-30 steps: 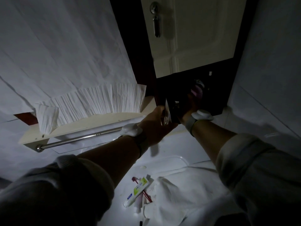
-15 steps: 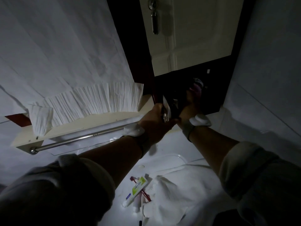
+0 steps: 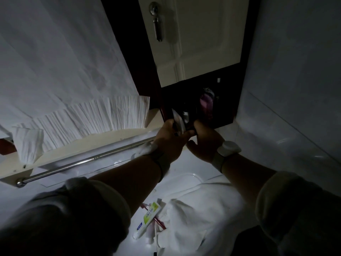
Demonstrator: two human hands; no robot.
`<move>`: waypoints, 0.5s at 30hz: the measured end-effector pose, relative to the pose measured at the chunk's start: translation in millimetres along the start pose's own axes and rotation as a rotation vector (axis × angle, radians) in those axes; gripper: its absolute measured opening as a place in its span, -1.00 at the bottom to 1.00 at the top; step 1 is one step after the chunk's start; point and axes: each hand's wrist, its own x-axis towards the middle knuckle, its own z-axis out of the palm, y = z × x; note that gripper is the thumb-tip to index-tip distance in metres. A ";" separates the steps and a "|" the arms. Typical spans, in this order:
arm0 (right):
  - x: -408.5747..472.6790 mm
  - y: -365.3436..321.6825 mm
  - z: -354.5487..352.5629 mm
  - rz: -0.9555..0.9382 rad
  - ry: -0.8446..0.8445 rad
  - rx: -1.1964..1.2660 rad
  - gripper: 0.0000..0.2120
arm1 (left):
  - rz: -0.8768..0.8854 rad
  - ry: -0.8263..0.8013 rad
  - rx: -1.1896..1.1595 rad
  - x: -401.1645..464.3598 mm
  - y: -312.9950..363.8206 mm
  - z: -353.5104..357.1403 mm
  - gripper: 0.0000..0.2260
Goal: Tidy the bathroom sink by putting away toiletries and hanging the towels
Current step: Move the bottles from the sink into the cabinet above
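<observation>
The room is dark. Both arms reach up to a dark cupboard on the wall. The left hand is curled tight around a thin shiny packet and holds it at the open bottom of the cupboard. The right hand is right next to the left hand, touching it, and its fingers go into the dark space, so I cannot tell if it holds anything. Inside the cupboard stands a pink bottle, just above the right hand. A pale cupboard door with a metal handle is above. To the left, a white frilly cloth lies over a shelf, and a metal towel bar runs under the shelf. Down below, on the white sink top, a toothpaste tube lies on top of a red toothbrush. A crumpled white towel lies just beside them, touching them.
</observation>
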 end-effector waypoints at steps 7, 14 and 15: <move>0.2 -3.1 -0.6 -0.025 0.049 -0.047 -0.81 | -0.040 0.026 0.072 -0.3 8.6 2.6 -0.72; 2.0 2.1 13.2 0.055 0.151 -0.025 -0.78 | -0.010 -0.028 0.147 -4.4 4.9 -0.4 -0.83; 3.2 1.0 14.5 0.069 0.156 -0.012 -0.77 | -0.013 -0.032 0.163 -5.8 3.3 -1.1 -0.80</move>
